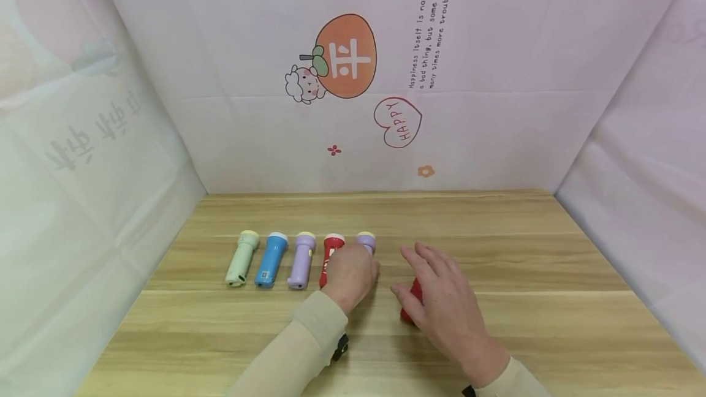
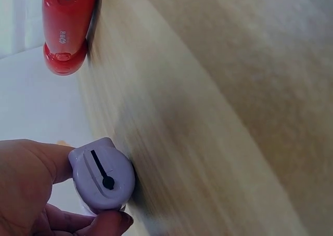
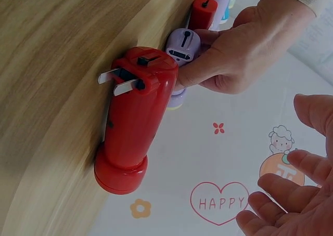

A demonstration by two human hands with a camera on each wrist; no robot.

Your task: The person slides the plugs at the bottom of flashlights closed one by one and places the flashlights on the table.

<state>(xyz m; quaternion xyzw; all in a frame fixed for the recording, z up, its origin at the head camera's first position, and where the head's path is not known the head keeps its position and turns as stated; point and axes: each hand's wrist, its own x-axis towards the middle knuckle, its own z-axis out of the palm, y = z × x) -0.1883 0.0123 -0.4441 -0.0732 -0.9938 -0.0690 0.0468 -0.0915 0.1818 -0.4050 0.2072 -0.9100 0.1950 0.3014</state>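
My left hand (image 1: 353, 271) pinches a purple flashlight (image 2: 104, 173) near its tail end, thumb on one side and fingers on the other. Only the purple flashlight's pale-rimmed head shows past the hand in the head view. My right hand (image 1: 449, 305) hovers with spread, relaxed fingers beside a red flashlight (image 3: 138, 116) and partly covers it in the head view. Two flat metal plug prongs (image 3: 125, 82) stick out from that red flashlight's tail, seen in the right wrist view. A gap shows there between the right fingers and the red flashlight.
Left of the held flashlight, a row on the wooden table (image 1: 513, 231) has another red flashlight (image 1: 333, 245), a second purple flashlight (image 1: 301, 262), a blue flashlight (image 1: 271, 262) and a pale green flashlight (image 1: 241, 260). White printed cloth (image 1: 485, 133) walls the table's back and sides.
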